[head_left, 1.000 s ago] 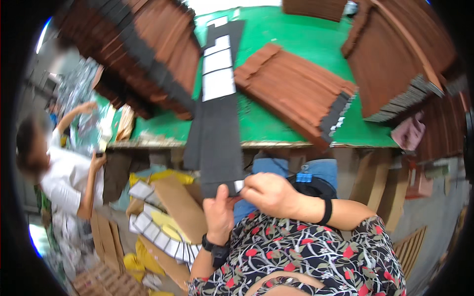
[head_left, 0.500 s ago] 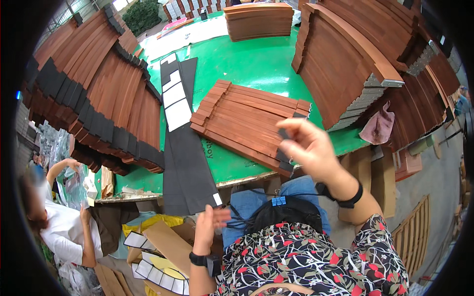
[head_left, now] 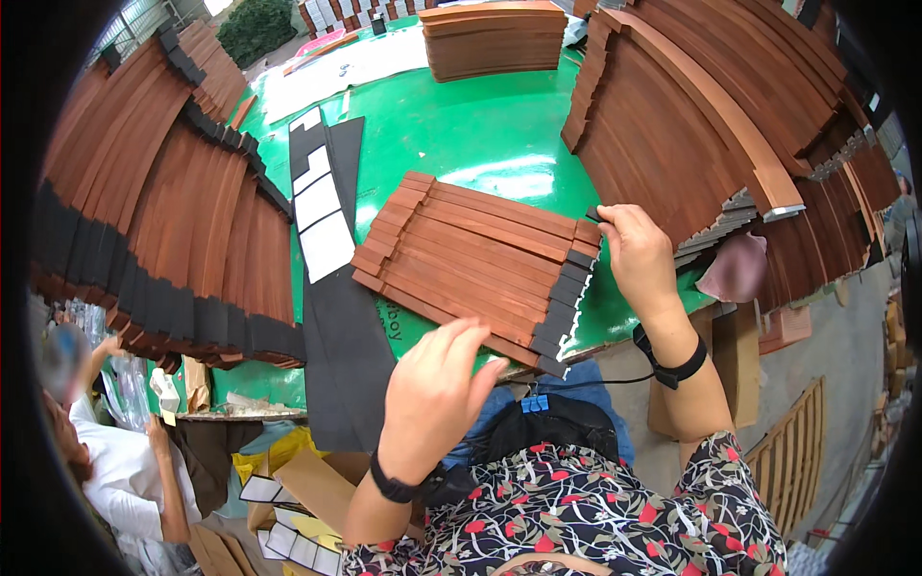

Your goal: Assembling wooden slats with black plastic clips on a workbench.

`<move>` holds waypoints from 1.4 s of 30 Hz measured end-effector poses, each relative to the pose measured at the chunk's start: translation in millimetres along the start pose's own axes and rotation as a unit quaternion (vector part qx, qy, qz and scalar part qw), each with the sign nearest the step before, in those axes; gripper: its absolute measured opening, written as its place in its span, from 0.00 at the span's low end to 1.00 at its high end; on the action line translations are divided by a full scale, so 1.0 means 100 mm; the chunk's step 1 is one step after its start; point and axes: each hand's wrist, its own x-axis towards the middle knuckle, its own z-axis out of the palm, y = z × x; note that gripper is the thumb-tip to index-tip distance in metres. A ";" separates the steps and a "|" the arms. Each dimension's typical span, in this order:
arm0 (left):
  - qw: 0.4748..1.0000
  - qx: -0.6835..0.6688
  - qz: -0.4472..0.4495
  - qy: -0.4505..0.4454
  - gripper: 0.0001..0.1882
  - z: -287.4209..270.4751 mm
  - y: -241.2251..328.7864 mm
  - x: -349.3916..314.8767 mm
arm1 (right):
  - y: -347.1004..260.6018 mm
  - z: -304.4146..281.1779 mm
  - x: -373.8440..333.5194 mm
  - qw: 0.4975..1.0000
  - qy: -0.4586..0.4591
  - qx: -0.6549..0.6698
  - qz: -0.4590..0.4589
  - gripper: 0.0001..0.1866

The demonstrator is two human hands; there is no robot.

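A row of reddish-brown wooden slats (head_left: 471, 259) lies side by side on the green table (head_left: 461, 134). Black pads (head_left: 565, 302) cover most of their right ends, and the farthest slat's end looks bare. My right hand (head_left: 639, 254) is pinched on a small black pad (head_left: 595, 214) just beyond the far right corner of the row. By the row's near edge, my left hand (head_left: 437, 394) is open, its fingers stretched toward the nearest slat; whether they touch it I cannot tell. Long black sheets (head_left: 346, 346) with white squares (head_left: 325, 245) lie left of the slats.
Tall stacks of slats with black ends (head_left: 163, 211) rise at the left, and further stacks (head_left: 663, 134) at the right. One more stack (head_left: 495, 43) stands at the back. A pink cloth (head_left: 732, 269) hangs by the right edge. A co-worker (head_left: 125, 461) is at the lower left.
My right hand has moved to the far right corner of the slats and holds a black pad there. My left hand has risen from beside my lap to the row's near edge.
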 end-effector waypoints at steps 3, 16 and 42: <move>0.999 0.020 0.037 0.005 0.24 0.17 -0.01 0.36 | -0.01 0.03 0.01 1.000 -0.010 0.015 0.022 0.08; 0.978 0.104 0.087 -0.156 0.50 0.77 -0.42 1.11 | 0.00 0.04 -0.02 0.993 -0.032 0.093 0.068 0.08; 0.983 0.046 0.074 -0.159 0.46 0.84 -0.48 1.15 | 0.01 0.08 -0.05 0.989 -0.023 0.112 0.095 0.08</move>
